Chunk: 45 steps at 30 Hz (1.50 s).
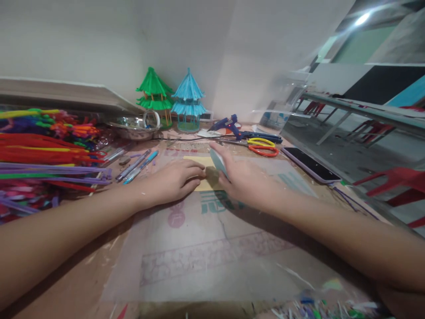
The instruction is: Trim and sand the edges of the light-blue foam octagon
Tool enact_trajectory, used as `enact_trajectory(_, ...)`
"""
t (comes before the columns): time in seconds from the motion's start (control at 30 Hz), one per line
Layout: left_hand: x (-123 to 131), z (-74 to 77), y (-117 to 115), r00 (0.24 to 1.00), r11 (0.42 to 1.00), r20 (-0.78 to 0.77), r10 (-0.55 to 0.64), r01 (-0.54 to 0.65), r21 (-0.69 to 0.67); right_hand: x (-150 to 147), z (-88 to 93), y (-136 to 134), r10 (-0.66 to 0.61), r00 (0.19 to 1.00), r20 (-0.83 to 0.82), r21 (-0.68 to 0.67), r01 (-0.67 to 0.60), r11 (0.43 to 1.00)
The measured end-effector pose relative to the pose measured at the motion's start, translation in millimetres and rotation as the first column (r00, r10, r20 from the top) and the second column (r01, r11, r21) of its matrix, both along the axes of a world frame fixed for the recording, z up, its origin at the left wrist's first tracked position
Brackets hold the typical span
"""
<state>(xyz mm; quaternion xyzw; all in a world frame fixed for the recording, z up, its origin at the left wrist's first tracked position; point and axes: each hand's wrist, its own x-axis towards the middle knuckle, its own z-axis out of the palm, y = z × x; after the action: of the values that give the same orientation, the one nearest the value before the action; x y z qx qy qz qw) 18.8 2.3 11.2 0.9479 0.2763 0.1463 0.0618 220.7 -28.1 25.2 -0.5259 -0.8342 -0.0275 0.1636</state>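
My left hand point(172, 179) lies palm down with its fingers curled on a pale yellow sheet of paper point(203, 177) on the worktable. My right hand point(244, 177) is closed round a flat light-blue piece point(217, 160) that stands on edge against the yellow paper. Both hands meet over the paper at the middle of a clear plastic mat point(212, 248) laid over printed cardboard.
Heaps of coloured pipe cleaners point(43, 150) fill the left. Pens point(137, 166) lie beside them. At the back stand a green point(154, 95) and a blue point(188, 102) paper pagoda, a metal bowl point(133, 128), a glue gun point(232, 126) and scissors point(264, 147). A phone point(310, 164) lies right.
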Motion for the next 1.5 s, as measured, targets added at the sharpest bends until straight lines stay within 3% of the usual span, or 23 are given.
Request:
enact_trajectory(0.17, 1, -0.7, 2, 0.999, 1.000, -0.035, 0.017, -0.017, 0.008, 0, -6.4, 24, -0.130, 0.991, 0.021, 0.027, 0.130, 0.991)
enact_trajectory(0.2, 1, -1.0, 2, 0.999, 0.999, -0.032, 0.030, -0.030, 0.011, 2, -6.4, 29, -0.132, 0.991, -0.022, 0.021, 0.133, 0.991)
enact_trajectory(0.27, 0, -1.4, 1, 0.999, 0.999, -0.010, 0.044, -0.044, 0.005, 7, -4.6, 33, -0.077, 0.957, -0.279, 0.007, 0.082, 0.997)
enact_trajectory(0.3, 0, -1.4, 0, 0.999, 0.999, 0.008, 0.048, -0.048, -0.011, 9, -3.1, 31, -0.027, 0.886, -0.463, -0.004, 0.028, 1.000)
enact_trajectory(0.37, -2, 0.1, -2, 0.995, 0.994, 0.060, 0.079, -0.074, -0.077, 11, 0.2, 24, 0.056, 0.622, -0.781, -0.031, -0.128, 0.991)
enact_trajectory(0.43, -2, 4.6, -5, 0.980, 0.976, 0.145, 0.135, -0.106, -0.191, 10, 2.4, 16, 0.045, 0.353, -0.935, -0.068, -0.301, 0.951)
enact_trajectory(0.47, -2, 8.3, -7, 0.965, 0.962, 0.207, 0.163, -0.109, -0.251, 8, 2.8, 12, 0.016, 0.256, -0.966, -0.085, -0.376, 0.923)
enact_trajectory(0.53, -1, 17.8, -13, 0.927, 0.939, 0.326, 0.187, -0.072, -0.336, 3, 2.4, 7, -0.055, 0.126, -0.991, -0.110, -0.483, 0.869)
enact_trajectory(0.6, 0, 28.0, -20, 0.897, 0.938, 0.401, 0.187, -0.042, -0.344, -1, 1.1, 5, -0.122, 0.059, -0.991, -0.134, -0.547, 0.827)
enact_trajectory(0.8, 3, 40.1, -31, 0.857, 0.960, 0.474, 0.203, -0.077, -0.271, -6, -1.0, 4, -0.144, 0.016, -0.989, -0.122, -0.624, 0.772)
enact_trajectory(1.0, 3, 41.3, -31, 0.820, 0.938, 0.525, 0.228, -0.040, -0.345, -8, -1.5, -2, -0.101, 0.026, -0.995, -0.096, -0.619, 0.780)
enact_trajectory(1.27, -5, 42.3, -26, 0.806, 0.967, 0.564, 0.182, -0.044, -0.249, -8, -0.6, -4, -0.079, 0.019, -0.997, -0.073, -0.626, 0.776)
enact_trajectory(1.4, -3, 38.9, -22, 0.717, 0.961, 0.652, 0.248, -0.098, -0.259, -9, 0.6, -4, -0.135, -0.014, -0.991, -0.094, -0.643, 0.760)
enact_trajectory(1.5, -1, 36.7, -22, 0.648, 0.942, 0.710, 0.276, -0.036, -0.333, -9, 0.4, -1, -0.218, -0.061, -0.974, -0.120, -0.679, 0.725)
